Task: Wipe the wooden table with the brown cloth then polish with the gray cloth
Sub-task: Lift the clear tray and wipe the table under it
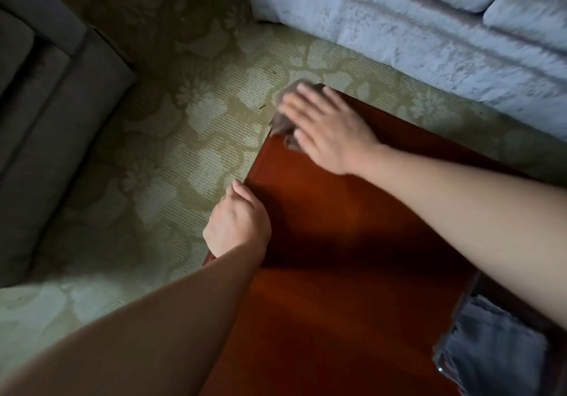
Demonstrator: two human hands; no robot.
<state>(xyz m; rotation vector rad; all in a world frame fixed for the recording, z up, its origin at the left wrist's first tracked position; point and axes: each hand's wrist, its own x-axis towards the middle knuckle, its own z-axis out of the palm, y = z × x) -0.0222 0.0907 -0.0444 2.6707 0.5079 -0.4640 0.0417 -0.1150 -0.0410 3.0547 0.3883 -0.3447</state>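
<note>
Brown cloth (279, 124) is sitting bunched on the far-left corner of the wooden table (337, 226), spilling slightly past the corner edge; it's blurred. Right hand (325, 128) is lying flat on top of it, fingers straight and spread, palm pressing down, not curled round it, forearm reaching in diagonally from the right side. Left hand (237, 220) is hooking over the table's left edge nearer the person, fingers curled round the rim and gripping it, forearm running along that edge. Middle of the tabletop is showing bare wood between the two arms. Gray cloth (491, 352) is lying crumpled at the near-right edge, well apart from both hands. Patterned carpet (184, 137) is bordering the left and far edges, with a pale sofa (414, 33) beyond the far edge and a dark armchair (46, 119) off to the left.
</note>
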